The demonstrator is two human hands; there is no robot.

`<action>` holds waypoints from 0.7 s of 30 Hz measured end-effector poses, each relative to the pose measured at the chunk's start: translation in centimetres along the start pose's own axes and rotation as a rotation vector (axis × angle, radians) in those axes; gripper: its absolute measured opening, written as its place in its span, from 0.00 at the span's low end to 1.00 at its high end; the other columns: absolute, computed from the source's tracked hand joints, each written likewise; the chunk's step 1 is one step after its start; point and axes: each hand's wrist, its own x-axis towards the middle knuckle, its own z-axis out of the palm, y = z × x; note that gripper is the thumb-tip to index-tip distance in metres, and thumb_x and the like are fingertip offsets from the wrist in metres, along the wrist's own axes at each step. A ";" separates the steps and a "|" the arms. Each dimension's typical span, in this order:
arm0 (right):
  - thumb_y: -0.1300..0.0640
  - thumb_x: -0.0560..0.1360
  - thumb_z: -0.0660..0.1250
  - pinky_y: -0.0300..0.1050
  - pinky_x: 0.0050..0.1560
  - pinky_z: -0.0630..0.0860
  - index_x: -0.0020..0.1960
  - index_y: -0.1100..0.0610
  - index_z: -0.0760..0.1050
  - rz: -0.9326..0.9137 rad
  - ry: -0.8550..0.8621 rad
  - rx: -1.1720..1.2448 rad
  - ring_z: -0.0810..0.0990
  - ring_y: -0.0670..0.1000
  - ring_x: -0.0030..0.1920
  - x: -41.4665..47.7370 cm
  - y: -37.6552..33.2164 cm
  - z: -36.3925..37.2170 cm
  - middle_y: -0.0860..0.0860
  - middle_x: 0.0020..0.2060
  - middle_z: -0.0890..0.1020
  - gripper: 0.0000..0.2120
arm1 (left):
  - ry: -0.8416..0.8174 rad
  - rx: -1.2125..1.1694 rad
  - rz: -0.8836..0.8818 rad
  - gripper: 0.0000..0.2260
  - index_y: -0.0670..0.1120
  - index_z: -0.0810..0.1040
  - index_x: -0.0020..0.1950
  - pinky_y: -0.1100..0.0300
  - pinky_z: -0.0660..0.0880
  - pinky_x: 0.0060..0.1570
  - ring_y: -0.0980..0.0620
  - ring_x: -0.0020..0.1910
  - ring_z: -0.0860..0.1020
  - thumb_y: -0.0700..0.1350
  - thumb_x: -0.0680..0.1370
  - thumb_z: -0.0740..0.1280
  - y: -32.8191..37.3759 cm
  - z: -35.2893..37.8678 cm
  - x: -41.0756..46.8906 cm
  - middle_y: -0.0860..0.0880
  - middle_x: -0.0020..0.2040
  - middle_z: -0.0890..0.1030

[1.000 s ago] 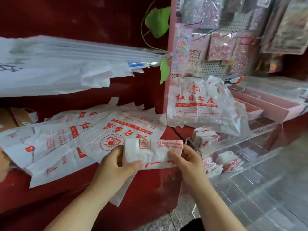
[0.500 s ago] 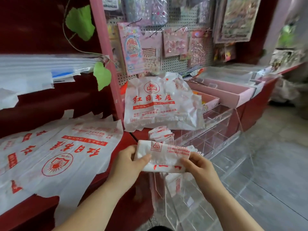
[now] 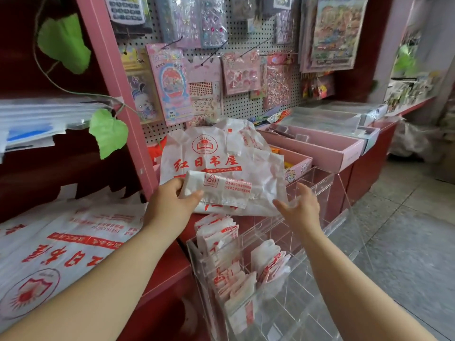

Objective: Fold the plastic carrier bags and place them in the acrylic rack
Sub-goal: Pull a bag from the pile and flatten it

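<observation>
The fingers of the left hand pinch one folded bag by its end, above the acrylic rack. The right hand hovers beside it, fingers loose, grasping nothing. Two rack compartments already hold folded bags, too packed to count. This one is not yet slotted in, and several overlapping flat bags on the desk await folding.

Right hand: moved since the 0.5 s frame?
Yes. The right hand has left the folded bag and shifted right across the acrylic rack; the left hand alone holds the bag.
</observation>
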 end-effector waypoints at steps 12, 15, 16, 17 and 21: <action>0.57 0.73 0.63 0.42 0.42 0.62 0.29 0.55 0.67 0.088 -0.081 -0.256 0.70 0.53 0.36 5.7 -1.5 0.1 0.49 0.26 0.69 0.15 | -0.104 0.349 0.129 0.08 0.50 0.80 0.51 0.63 0.66 0.34 0.51 0.42 0.75 0.49 0.75 0.67 0.9 3.3 0.8 0.54 0.39 0.77; 0.57 0.75 0.60 0.43 0.46 0.59 0.34 0.54 0.71 0.018 -0.057 -0.282 0.70 0.54 0.40 6.2 -2.3 0.6 0.51 0.31 0.73 0.11 | -0.115 0.576 0.220 0.09 0.50 0.78 0.54 0.62 0.64 0.35 0.50 0.41 0.72 0.50 0.77 0.63 1.7 4.5 1.0 0.51 0.41 0.77; 0.58 0.75 0.60 0.44 0.47 0.60 0.36 0.53 0.73 0.009 -0.054 -0.276 0.71 0.54 0.41 6.4 -2.2 0.6 0.51 0.33 0.74 0.10 | -0.126 0.644 0.245 0.10 0.49 0.77 0.56 0.62 0.65 0.37 0.49 0.42 0.73 0.50 0.78 0.61 1.8 4.9 1.2 0.49 0.45 0.79; 0.58 0.75 0.60 0.45 0.48 0.61 0.37 0.53 0.74 0.007 -0.050 -0.264 0.71 0.54 0.41 6.5 -2.1 0.6 0.52 0.34 0.75 0.09 | -0.142 0.706 0.260 0.11 0.49 0.77 0.58 0.61 0.66 0.39 0.48 0.44 0.74 0.49 0.79 0.60 1.9 5.3 1.4 0.49 0.48 0.80; 0.59 0.75 0.60 0.44 0.46 0.62 0.37 0.56 0.74 0.010 -0.038 -0.219 0.70 0.54 0.38 6.7 -0.4 0.5 0.52 0.31 0.72 0.09 | -0.211 0.776 0.271 0.11 0.48 0.77 0.58 0.59 0.70 0.44 0.47 0.50 0.77 0.49 0.79 0.59 1.9 6.2 1.9 0.48 0.52 0.80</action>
